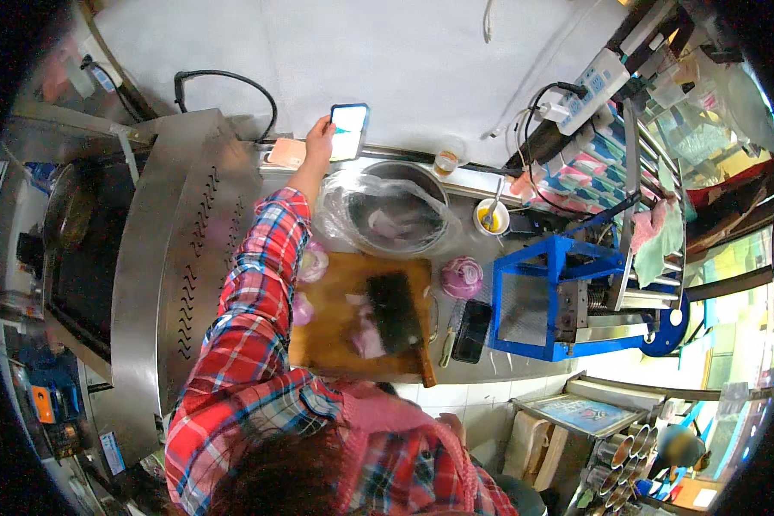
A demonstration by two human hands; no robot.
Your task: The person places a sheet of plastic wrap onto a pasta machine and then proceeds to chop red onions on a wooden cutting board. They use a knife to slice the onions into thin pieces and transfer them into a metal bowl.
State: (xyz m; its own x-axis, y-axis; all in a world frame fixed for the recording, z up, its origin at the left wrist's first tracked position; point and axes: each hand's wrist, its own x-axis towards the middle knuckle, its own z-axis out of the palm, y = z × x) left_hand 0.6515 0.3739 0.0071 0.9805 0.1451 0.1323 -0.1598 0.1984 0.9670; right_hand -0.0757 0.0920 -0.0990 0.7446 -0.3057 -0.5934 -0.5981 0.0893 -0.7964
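My left hand (320, 137) reaches to the back of the counter and grips the edge of a phone (349, 132) with a lit screen. My right hand (450, 422) shows only in part, low beside my body; its fingers are hard to make out. Before me a cleaver (392, 313) lies on a wooden cutting board (335, 348), partly over pieces of purple onion (366, 338). Two peeled onions (312, 262) are at the board's left side, another (462, 278) to its right. Behind the board stands a large pot (400, 206) with clear plastic film over it.
Right of the board lie a green-handled knife (448, 347) and a dark phone (472, 331), near a blue metal-framed device (522, 348). A white cup with yellow contents and a spoon (492, 217) and a glass (446, 162) stand behind. A steel appliance (161, 258) is at left.
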